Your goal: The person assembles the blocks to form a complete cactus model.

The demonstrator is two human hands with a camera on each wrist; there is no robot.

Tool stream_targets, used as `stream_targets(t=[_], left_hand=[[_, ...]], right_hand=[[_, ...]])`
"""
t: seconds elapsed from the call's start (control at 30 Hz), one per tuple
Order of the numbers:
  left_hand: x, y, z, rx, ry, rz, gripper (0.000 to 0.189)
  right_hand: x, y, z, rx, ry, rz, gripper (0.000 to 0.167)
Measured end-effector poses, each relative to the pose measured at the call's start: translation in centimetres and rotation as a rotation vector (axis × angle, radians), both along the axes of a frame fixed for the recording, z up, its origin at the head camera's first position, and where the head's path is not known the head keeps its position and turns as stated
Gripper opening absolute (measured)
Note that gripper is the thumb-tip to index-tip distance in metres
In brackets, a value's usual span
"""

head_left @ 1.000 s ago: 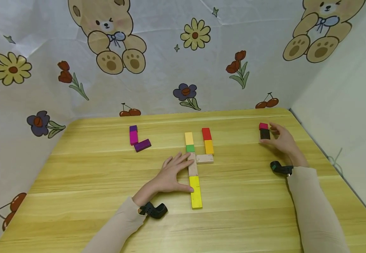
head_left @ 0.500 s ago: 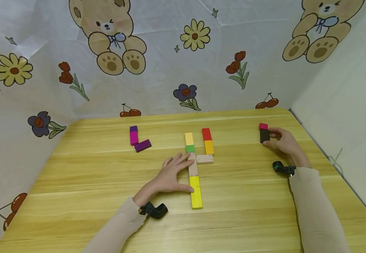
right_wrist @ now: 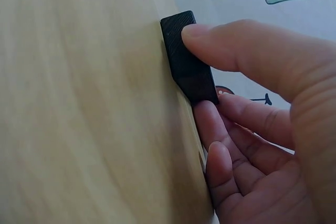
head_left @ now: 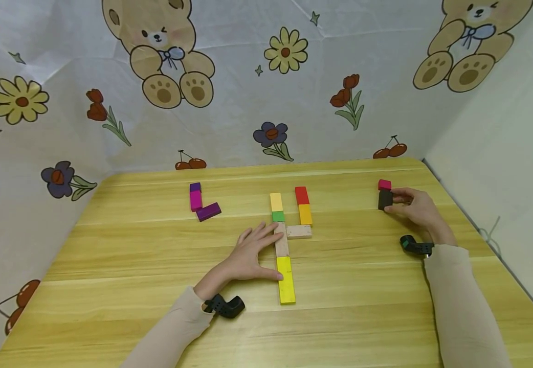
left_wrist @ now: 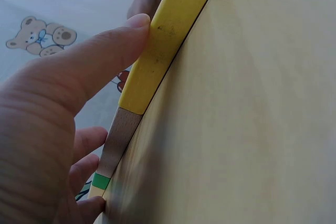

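Observation:
At the right of the head view, my right hand (head_left: 420,209) pinches a black block (head_left: 384,200) between thumb and fingertips. In the right wrist view, the thumb lies on the broad face of the black block (right_wrist: 191,74). A pinkish-red block (head_left: 384,184) sits just behind it. My left hand (head_left: 248,258) spreads its fingers along a line of blocks. Its thumb tip touches the yellow block (head_left: 287,286), and its fingertips lie at the bare wooden block (head_left: 282,248). The left wrist view shows the thumb on the side of the yellow block (left_wrist: 163,45).
Green (head_left: 278,216) and pale yellow (head_left: 276,202) blocks continue the line backward. A sideways wooden block (head_left: 300,232), an orange block (head_left: 305,214) and a red block (head_left: 301,195) branch right. Purple (head_left: 208,211) and magenta (head_left: 196,201) blocks lie left. A white wall bounds the right.
My right thumb and fingers have closed on the black block, which has shifted slightly toward me and shows a longer face. The left hand has stayed in place on the row.

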State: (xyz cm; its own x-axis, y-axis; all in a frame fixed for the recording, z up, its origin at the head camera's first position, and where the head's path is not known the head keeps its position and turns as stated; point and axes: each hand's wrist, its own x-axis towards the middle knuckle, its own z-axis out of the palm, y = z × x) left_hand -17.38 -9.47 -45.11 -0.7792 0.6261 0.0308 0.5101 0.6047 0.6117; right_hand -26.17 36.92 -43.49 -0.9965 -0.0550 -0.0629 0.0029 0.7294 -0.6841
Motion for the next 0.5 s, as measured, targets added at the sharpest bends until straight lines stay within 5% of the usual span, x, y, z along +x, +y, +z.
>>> stream_targets(t=[0.27,0.5], left_hand=[[0.0,0.0,0.0,0.0,0.003,0.004,0.096],[0.0,0.0,0.1,0.003,0.007,-0.001,0.096]], right_hand=[[0.1,-0.7,0.6,-0.006,0.027,-0.013,0.07],[-0.5,-3.9,2.7,-0.084,0.09,-0.013,0.067]])
